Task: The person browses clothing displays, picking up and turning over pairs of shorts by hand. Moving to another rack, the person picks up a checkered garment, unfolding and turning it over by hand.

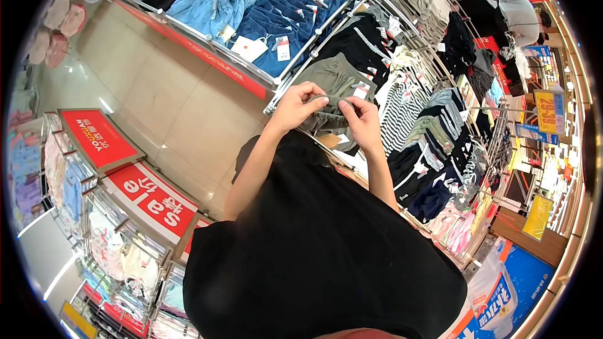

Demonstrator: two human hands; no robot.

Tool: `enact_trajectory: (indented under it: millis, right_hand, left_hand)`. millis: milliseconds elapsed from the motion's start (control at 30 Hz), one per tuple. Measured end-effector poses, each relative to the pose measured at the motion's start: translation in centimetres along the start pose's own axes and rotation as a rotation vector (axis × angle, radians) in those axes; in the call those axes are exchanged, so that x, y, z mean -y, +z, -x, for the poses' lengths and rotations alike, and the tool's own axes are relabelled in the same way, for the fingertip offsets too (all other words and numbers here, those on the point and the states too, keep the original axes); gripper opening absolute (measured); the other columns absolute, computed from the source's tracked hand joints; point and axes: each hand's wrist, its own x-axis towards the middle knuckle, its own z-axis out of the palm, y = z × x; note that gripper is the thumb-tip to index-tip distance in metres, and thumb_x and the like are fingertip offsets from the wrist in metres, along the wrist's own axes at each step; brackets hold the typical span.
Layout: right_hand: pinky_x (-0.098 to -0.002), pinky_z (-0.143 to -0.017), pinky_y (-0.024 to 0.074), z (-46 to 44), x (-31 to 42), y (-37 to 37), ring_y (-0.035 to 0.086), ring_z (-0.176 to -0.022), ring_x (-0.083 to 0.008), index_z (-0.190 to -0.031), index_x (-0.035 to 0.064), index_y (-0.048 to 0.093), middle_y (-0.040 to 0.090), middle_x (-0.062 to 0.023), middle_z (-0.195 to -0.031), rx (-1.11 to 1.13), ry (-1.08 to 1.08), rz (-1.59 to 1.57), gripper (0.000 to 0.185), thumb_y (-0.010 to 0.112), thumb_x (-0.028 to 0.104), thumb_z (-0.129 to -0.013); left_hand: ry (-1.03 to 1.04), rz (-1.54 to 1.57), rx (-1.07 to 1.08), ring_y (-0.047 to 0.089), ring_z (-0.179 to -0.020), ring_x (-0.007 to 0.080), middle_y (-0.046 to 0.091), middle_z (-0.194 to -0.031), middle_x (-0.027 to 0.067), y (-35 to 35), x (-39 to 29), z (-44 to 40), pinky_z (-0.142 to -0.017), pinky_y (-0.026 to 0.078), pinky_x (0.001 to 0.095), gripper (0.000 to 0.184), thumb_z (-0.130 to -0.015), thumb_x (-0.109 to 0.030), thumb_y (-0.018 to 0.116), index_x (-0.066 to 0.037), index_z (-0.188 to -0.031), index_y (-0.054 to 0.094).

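1. black top (326, 232) on the wearer, nearest, at 6 o'clock; clock centred on the hands.
2. left hand (294, 107): thumb and forefinger pinching an edge of the olive garment (342, 70).
3. right hand (360, 123): thumb and forefinger pinching the same edge, near the left's grip.
4. olive garment's bulk at 12 o'clock, lying among other clothes; paper tag (362, 90) at 2.
5. blue jeans (301, 6), 11 o'clock; striped clothes (402, 110), 3; red sale sign (151, 199), 8.
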Motion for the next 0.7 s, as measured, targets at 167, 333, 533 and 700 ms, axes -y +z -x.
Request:
enact_trajectory:
  millis: [167, 333, 533, 700]
  right_hand:
    - [-0.0187, -0.058, 0.0358, 0.2, -0.2, -0.6, 0.045, -0.065, -0.0013, -0.092, -0.0035, 0.066, 0.057, 0.006, -0.073, 0.001, 0.034, -0.018, 0.015, 0.061, 0.01, -0.093]
    - [-0.0199, -0.051, 0.0313, 0.6, -0.3, -0.7, 0.041, -0.058, -0.0005, -0.088, -0.0033, 0.065, 0.052, 0.0072, -0.064, -0.082, -0.009, -0.014, 0.015, 0.061, 0.011, -0.092]
    - [-0.0198, -0.052, 0.0323, 0.6, -0.8, -1.1, 0.042, -0.059, -0.0011, -0.089, -0.0022, 0.064, 0.051, 0.0073, -0.064, -0.117, 0.028, -0.08, 0.01, 0.063, 0.008, -0.088]
    - [-0.0221, -0.057, 0.0367, 0.6, -1.4, -1.5, 0.045, -0.063, -0.0053, -0.086, 0.0, 0.059, 0.052, 0.0026, -0.068, -0.088, -0.046, 0.013, 0.014, 0.064, 0.0, -0.073]
  left_hand:
    - [0.011, -0.004, 0.005, 0.053, -0.072, 0.0023, 0.058, -0.082, -0.0029, 0.3, 0.0, -0.4, -0.063, 0.042, 0.0192, 0.012, -0.087, -0.009, 0.067, 0.001, -0.091, 0.063]
    - [-0.004, -0.004, 0.027, 0.053, -0.072, 0.0025, 0.058, -0.083, -0.0029, 0.8, 0.0, -0.6, -0.063, 0.042, 0.0191, 0.011, -0.087, -0.009, 0.067, 0.001, -0.091, 0.063]
    - [0.0, 0.018, 0.042, 0.052, -0.072, 0.0032, 0.056, -0.082, -0.0021, 0.9, 0.1, -1.0, -0.064, 0.042, 0.0186, 0.011, -0.082, 0.0, 0.066, 0.0, -0.092, 0.062]
    - [0.101, -0.108, -0.107, 0.052, -0.071, 0.0104, 0.055, -0.08, 0.0024, 0.9, 0.5, -1.1, -0.065, 0.043, 0.0234, 0.019, -0.069, 0.008, 0.056, 0.0, -0.086, 0.057]
